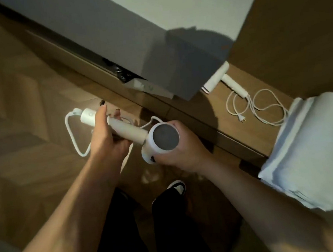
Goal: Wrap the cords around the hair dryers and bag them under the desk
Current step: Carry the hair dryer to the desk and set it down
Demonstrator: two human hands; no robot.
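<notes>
I hold a white hair dryer (129,132) level in front of me above the wooden floor. My right hand (181,147) grips its round head, whose grey rear grille faces me. My left hand (105,132) is wrapped round the handle. Its white cord (72,133) leaves the handle's end and loops down to the left. A second white hair dryer (225,79) lies on the wooden desk at the right, partly hidden under a grey box, with its cord (259,106) and plug spread loosely beside it. A black bag (121,72) shows under the desk's edge.
A large grey box (153,51) overhangs the desk (212,121) edge. Folded white towels (316,149) sit on the desk at the right. My legs and one shoe (177,187) are below the hands. Wooden herringbone floor (27,120) spreads to the left.
</notes>
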